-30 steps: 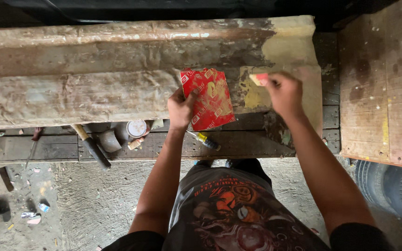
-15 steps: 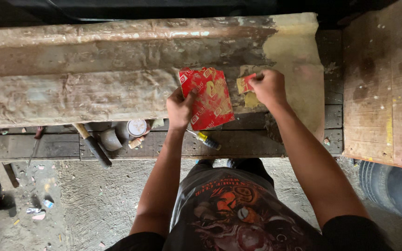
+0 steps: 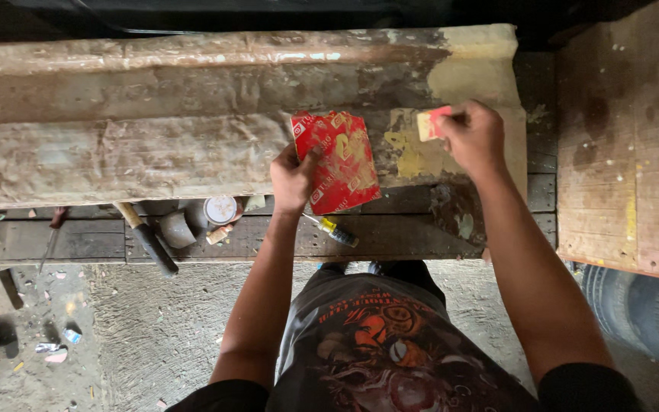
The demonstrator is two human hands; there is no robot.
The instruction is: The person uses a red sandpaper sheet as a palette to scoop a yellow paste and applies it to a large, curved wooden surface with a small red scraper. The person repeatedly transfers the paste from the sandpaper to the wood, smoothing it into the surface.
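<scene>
My left hand [image 3: 293, 177] holds a crumpled red and gold card [image 3: 338, 161] by its lower left corner, just above the long worn wooden beam [image 3: 131, 122]. My right hand [image 3: 476, 136] grips a small flat scraper [image 3: 430, 123] smeared with yellow putty, its edge pressed to the beam. A patch of yellowish putty [image 3: 415, 155] lies on the beam between the card and my right hand. A larger pale putty area [image 3: 476, 69] covers the beam's upper right end.
On the low dark shelf [image 3: 78, 240] under the beam lie a wooden-handled tool [image 3: 145, 238], a small round tin [image 3: 220, 209], a grey pipe elbow [image 3: 176, 229] and a yellow-handled screwdriver [image 3: 335, 230]. A wooden board [image 3: 627, 137] stands at right, a tyre [image 3: 642, 305] below it.
My right hand slid left across the putty patch with the scraper, then back to the right and slightly up. The left hand and red card stayed nearly still.
</scene>
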